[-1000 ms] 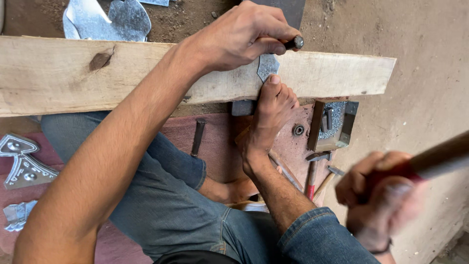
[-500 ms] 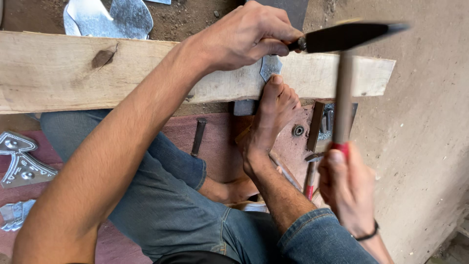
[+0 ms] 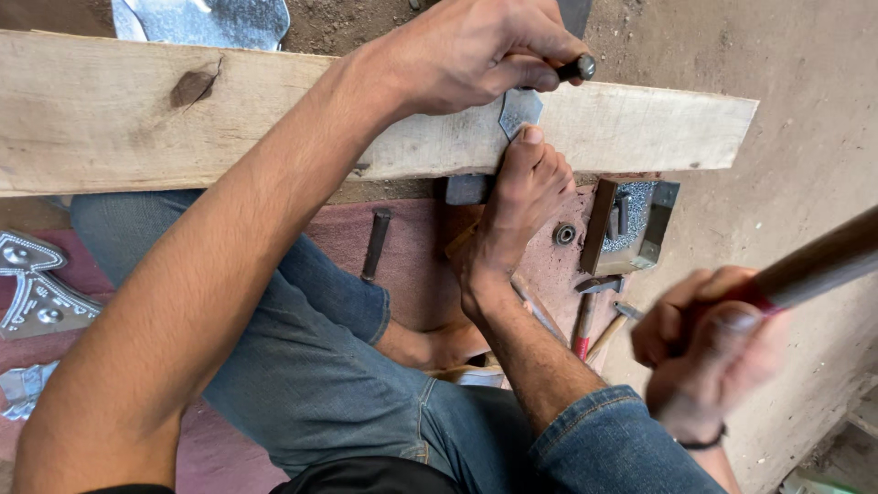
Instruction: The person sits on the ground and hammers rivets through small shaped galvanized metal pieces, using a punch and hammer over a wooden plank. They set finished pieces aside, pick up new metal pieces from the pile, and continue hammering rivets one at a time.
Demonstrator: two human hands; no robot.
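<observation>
I'm mid-strike on a punching job. My left hand [image 3: 476,50] has its grip closed round a dark steel punch [image 3: 578,67], the tip set on a small cut piece of sheet metal [image 3: 519,108] that lies on the wooden plank [image 3: 119,114]. My bare foot [image 3: 517,215] presses its toes on that piece to pin it. My right hand [image 3: 709,361], blurred, has its grip wrapped tight on the wooden hammer handle [image 3: 823,261]; the head is out of view, so I judge the hammer is drawn back. The next blow needs to land square on the punch's top, with the punch upright and the foot firm.

By count: one plank, one punch, one hammer. On the floor lie two embossed metal pieces [image 3: 32,284] at left, and perhaps four loose tools by the metal bracket [image 3: 636,224], though that cluster is hard to separate.
</observation>
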